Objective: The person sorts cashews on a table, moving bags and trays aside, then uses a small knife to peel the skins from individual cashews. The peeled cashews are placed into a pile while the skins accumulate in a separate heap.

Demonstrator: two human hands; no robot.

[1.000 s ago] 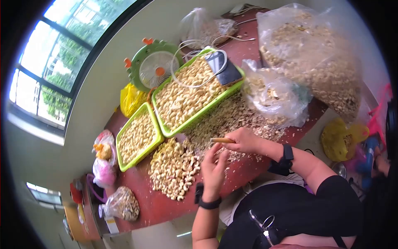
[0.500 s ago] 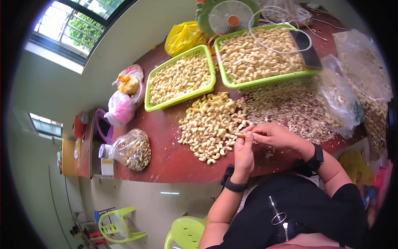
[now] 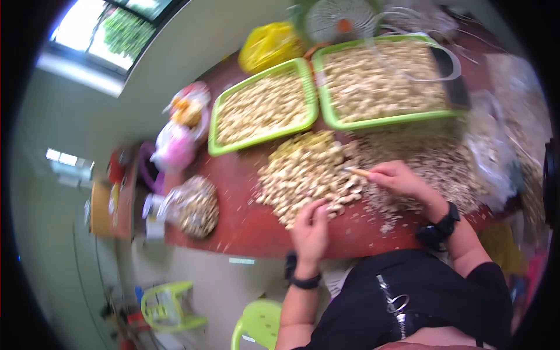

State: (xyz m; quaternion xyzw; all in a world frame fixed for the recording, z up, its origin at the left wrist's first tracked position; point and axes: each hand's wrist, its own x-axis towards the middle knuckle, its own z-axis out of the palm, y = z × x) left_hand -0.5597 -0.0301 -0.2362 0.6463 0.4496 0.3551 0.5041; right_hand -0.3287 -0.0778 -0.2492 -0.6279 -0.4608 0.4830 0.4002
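My right hand (image 3: 401, 179) is closed around the light wooden handle of a small knife (image 3: 363, 172). Its tip points left over the pile of cashews (image 3: 306, 169) on the red table. At the near edge of that pile is my left hand (image 3: 310, 233), thumb and forefinger apart and blurred by motion; no nut can be made out between them. Dark flaky skins (image 3: 429, 166) lie spread beyond and right of my right hand. Behind the pile stand a smaller green basket (image 3: 312, 111) and a larger green basket (image 3: 385, 123), both filled with cashews.
A tied clear bag of nuts (image 3: 198, 207) sits left on the table (image 3: 239, 224). Farther back are a yellow bag (image 3: 269, 48) and a fan (image 3: 341, 22) with a white cable. Plastic bags (image 3: 496, 151) crowd the right side. A green stool (image 3: 262, 324) stands below.
My hands have parted. The left has moved left and nearer to the front edge of the pile; the right, still with the knife, has shifted slightly right. The view has shifted and blurred.
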